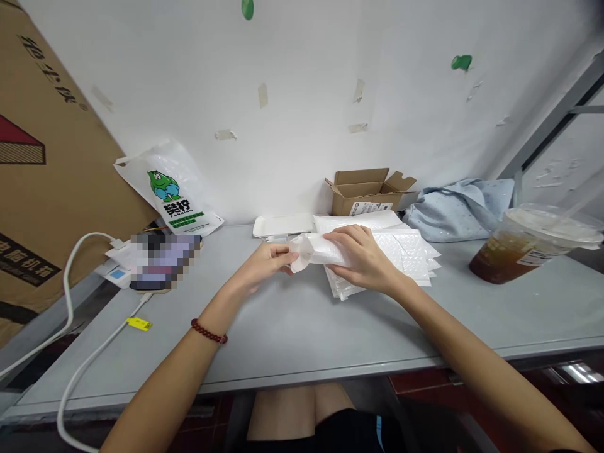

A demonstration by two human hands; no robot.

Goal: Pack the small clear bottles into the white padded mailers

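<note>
Bubble mailer: the white padded mailer (325,250) is held between both hands, above the front-left part of the mailer stack; whether it touches the stack I cannot tell.
Left hand: the left hand (271,263) pinches the flared end between thumb and fingers, a narrow grip.
Right hand: the right hand (361,258) curves around the body, fingers over the top and thumb on the near side.
Mailer stack: more bubble mailers (403,248) lie fanned on the worktop (283,333), just under and beside the right hand.
Behind the mailers: an open cardboard carton (363,189), with a shallow white tray (283,225) to its left, near the wall.
Right side: a light-blue cloth bag (460,207) and a lidded cup of iced drink (528,242), both apart from the hands.
Step in hand: judged from the grip, working at the mouth of the mailer; its contents, if any, are hidden.
Next move calls for: probably a steady right-hand hold and a light left pinch, so the thin edge does not crumple or tear.
</note>
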